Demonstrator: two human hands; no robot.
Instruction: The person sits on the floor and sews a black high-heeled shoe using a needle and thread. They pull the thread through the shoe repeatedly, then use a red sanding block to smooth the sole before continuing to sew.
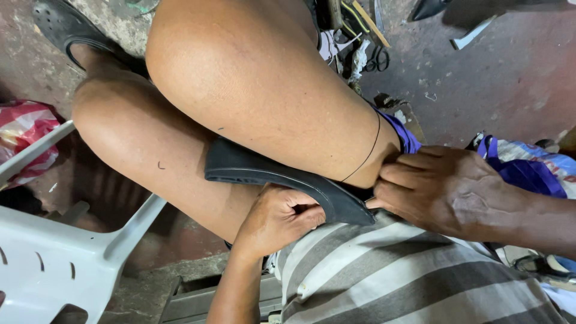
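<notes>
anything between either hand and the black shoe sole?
Nothing visible. The left hand already touches the black shoe sole from below, near its pointed end. The right hand has fingertips at that tip, beside the raised thigh resting on the sole.

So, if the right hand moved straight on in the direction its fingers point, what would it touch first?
The right hand points left, toward the thigh. Its fingertips already rest at the pointed end of the flat black rubber shoe sole tucked between the legs, so it would probably press into that sole first, though depth is unclear.
</notes>
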